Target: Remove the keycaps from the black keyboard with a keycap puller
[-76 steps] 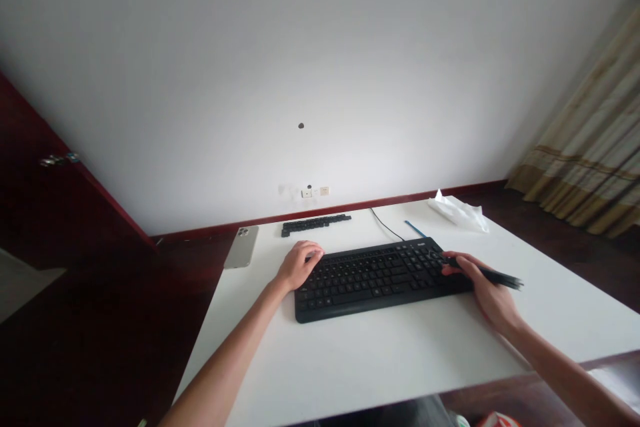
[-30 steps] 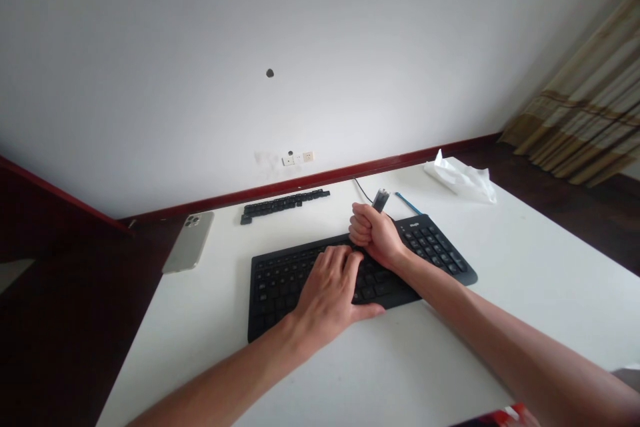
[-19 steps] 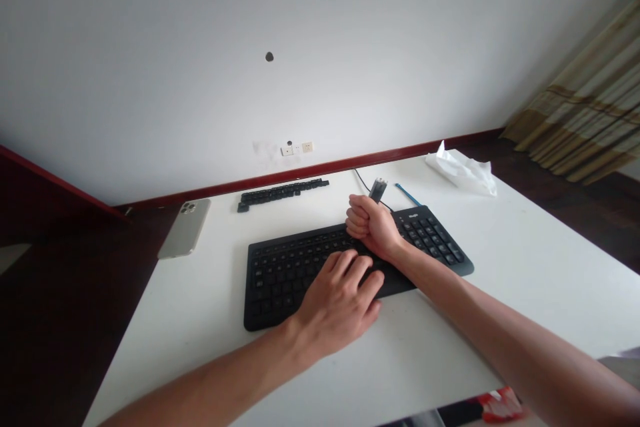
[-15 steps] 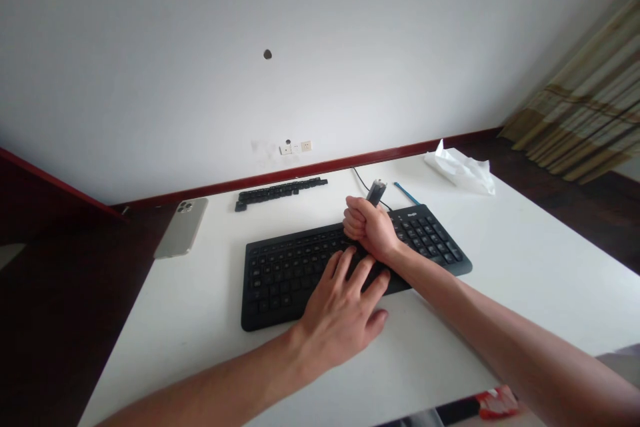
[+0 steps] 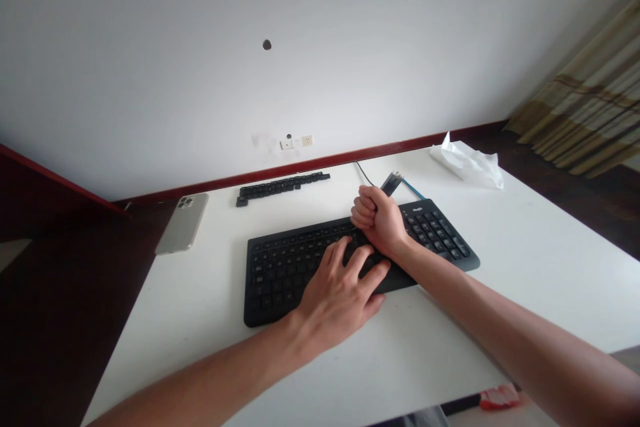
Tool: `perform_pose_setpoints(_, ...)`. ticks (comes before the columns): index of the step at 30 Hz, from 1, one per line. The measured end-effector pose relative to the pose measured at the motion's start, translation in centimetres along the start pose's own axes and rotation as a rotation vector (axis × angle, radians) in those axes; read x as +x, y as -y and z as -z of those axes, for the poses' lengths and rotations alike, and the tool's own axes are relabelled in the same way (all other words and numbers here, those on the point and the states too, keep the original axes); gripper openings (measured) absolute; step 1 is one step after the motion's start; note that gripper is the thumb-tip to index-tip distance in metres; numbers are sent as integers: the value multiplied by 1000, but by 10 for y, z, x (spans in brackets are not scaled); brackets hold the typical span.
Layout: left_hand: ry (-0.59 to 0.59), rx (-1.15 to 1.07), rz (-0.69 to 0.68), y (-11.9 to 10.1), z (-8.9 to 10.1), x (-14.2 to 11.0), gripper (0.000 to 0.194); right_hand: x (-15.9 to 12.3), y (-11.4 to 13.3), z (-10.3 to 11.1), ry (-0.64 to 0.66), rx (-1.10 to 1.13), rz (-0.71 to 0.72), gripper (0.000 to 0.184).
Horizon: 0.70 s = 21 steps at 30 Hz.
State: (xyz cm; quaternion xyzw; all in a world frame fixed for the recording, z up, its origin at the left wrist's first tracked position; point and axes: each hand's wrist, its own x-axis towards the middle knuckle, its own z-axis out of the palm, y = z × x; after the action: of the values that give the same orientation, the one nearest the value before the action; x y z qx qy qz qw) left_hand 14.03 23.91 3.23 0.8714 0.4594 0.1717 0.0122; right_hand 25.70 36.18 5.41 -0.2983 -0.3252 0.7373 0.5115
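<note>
A black keyboard (image 5: 280, 267) lies across the middle of the white table (image 5: 525, 247). My left hand (image 5: 340, 293) rests flat on its front middle, fingers spread over the keys. My right hand (image 5: 380, 220) is a fist above the keyboard's upper middle, wrapped round a dark slim tool (image 5: 391, 182) whose top end sticks out of the fist. The tool's lower end is hidden by my fingers.
A row of loose black keycaps (image 5: 283, 187) lies at the table's back edge. A phone (image 5: 181, 221) lies face down at the left edge. A crumpled white tissue (image 5: 467, 163) is at the back right. A thin blue stick (image 5: 413, 190) and the keyboard cable (image 5: 364, 175) lie behind the keyboard.
Over 2.5 s my right hand moved from the keyboard's right end to its upper middle and now grips the tool upright in a fist. My left hand moved from the left end to the middle.
</note>
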Motion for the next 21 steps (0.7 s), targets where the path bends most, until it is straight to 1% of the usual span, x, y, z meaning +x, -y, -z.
perform_pose_setpoints(6, 8, -21, 1, 1, 1, 0, 50, -2, -3, 0, 43, -62, 16, 51)
perform_pose_setpoints(11, 5, -27, -4, 2, 1, 1, 46, -2, 0, -1, 32, -55, -13, 47)
perform_pose_setpoints(15, -12, -26, -17, 2, 1, 1, 46, -2, 2, -1, 29, -37, -3, 46)
perform_pose_setpoints(21, -1, -44, -32, 5, 2, 3, 44, 1, 2, 1, 37, 4, -24, 43)
